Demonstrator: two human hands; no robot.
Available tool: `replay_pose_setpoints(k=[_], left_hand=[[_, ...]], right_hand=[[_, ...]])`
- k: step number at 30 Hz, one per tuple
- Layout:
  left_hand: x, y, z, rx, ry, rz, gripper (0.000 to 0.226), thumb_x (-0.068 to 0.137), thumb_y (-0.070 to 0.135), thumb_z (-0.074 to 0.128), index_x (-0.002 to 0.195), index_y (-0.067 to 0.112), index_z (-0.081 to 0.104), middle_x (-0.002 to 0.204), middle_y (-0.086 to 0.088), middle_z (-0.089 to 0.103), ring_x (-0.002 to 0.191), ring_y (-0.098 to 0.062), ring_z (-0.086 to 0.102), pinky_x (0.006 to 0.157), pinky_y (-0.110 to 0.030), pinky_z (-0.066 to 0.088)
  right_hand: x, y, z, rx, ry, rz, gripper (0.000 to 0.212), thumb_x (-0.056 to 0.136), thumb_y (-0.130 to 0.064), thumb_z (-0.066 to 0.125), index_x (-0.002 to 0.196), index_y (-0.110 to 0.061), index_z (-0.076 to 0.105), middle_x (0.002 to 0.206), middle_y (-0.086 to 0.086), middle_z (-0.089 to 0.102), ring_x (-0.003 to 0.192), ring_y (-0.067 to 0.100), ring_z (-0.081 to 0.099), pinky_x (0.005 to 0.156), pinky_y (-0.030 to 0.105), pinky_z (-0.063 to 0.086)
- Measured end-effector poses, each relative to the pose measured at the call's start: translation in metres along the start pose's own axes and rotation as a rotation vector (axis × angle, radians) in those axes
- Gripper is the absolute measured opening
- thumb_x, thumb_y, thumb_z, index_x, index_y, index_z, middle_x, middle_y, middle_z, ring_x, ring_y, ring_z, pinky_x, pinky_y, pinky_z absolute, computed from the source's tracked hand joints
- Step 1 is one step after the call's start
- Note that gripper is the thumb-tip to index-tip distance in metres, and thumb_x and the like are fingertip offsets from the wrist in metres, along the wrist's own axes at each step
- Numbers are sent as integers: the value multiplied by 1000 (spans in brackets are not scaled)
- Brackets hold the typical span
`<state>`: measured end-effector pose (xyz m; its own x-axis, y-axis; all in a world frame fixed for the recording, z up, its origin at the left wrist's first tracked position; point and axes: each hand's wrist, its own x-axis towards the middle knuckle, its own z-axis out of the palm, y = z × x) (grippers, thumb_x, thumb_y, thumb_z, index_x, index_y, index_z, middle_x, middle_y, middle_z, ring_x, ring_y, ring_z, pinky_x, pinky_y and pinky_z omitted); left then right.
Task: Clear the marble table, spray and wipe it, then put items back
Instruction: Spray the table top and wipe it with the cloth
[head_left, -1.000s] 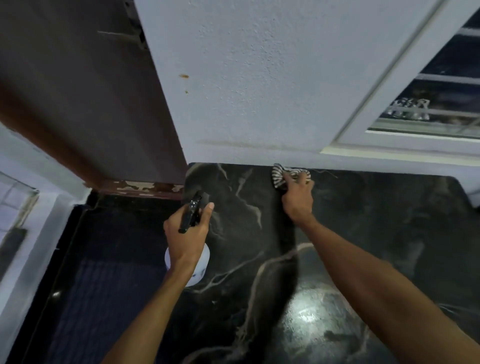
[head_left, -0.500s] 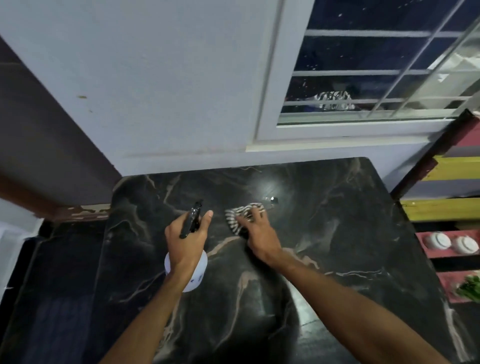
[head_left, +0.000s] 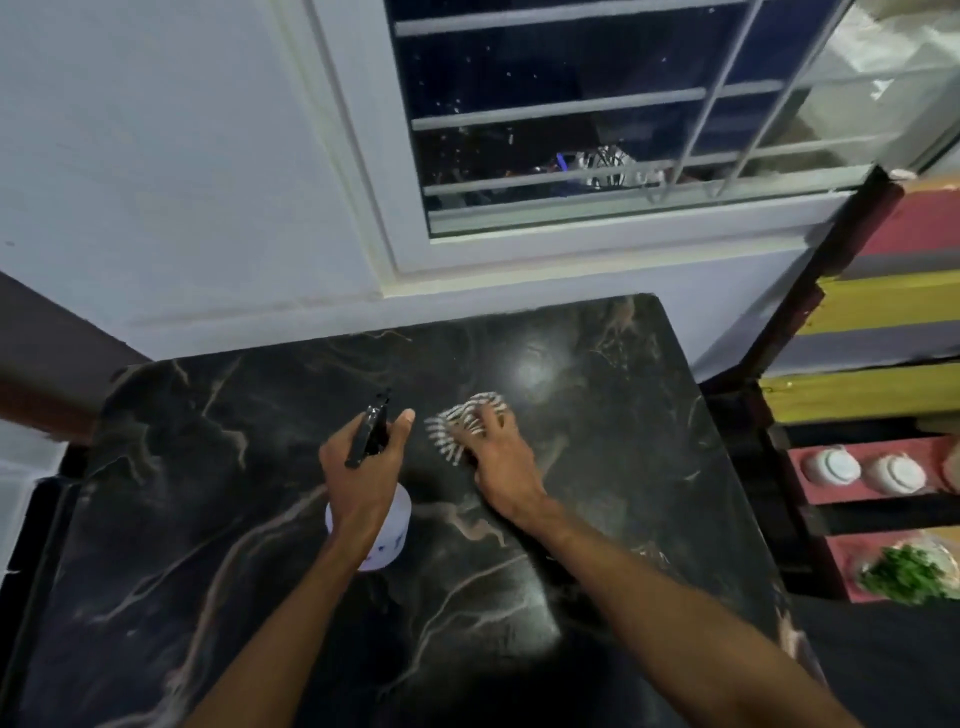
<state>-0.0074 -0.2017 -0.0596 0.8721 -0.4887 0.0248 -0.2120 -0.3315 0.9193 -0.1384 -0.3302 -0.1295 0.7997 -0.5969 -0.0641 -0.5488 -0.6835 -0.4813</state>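
Observation:
The black marble table (head_left: 208, 519) with pale veins fills the lower view. My left hand (head_left: 363, 467) grips a spray bottle (head_left: 387, 535), white body below my wrist and black trigger head above my fingers, held over the table's middle. Just to its right, my right hand (head_left: 498, 462) presses a black-and-white striped cloth (head_left: 462, 421) flat against the marble, fingers spread over it. Most of the cloth is hidden under that hand.
A white wall and a barred window (head_left: 597, 130) stand behind the table. At the right is a coloured shelf (head_left: 883, 306) with two white bowls (head_left: 862, 470) and green herbs (head_left: 904, 574). A dark ledge lies left of the table.
My right hand has dragged the cloth from the table's far edge by the wall back toward the middle and rightward. My left hand keeps holding the spray bottle. The view has swung right.

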Motion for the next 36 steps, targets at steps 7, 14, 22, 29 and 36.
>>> replay_pose_setpoints(k=[7,14,22,29,36], left_hand=[[-50,13,1,2,-40,21,54,93,29,78,67,-9,50,62,-29,53,62,-48,52,60,-51,49],[-91,-10,-57,43,19,-10,50,93,33,77,65,-2,56,60,-19,57,58,-34,57,62,-51,54],[-133,-40,-143,43,107,-12,42,93,30,77,59,14,57,54,-4,57,52,-21,54,54,-30,46],[-176,-47,-151,55,108,-2,52,92,34,76,60,1,54,53,-14,53,50,-26,52,53,-40,45],[-204,-31,-106,65,60,-25,47,92,28,80,60,4,55,52,-6,55,50,-16,52,52,-22,41]], right_hand=[[-42,51,-27,34,151,356,70,79,1,52,141,-32,56,150,12,35,126,36,39,103,50,50],[-93,-17,15,65,-24,-3,66,81,0,55,139,-33,57,146,7,38,125,33,40,98,47,53],[-189,-146,85,-12,-247,-342,78,69,0,68,140,-30,56,150,10,35,129,37,41,92,45,54],[-192,-84,40,12,-68,175,75,81,5,52,146,-32,52,150,9,33,131,31,38,107,48,48],[-254,-84,41,22,-200,-79,73,79,1,59,141,-37,55,152,6,34,134,33,38,97,47,54]])
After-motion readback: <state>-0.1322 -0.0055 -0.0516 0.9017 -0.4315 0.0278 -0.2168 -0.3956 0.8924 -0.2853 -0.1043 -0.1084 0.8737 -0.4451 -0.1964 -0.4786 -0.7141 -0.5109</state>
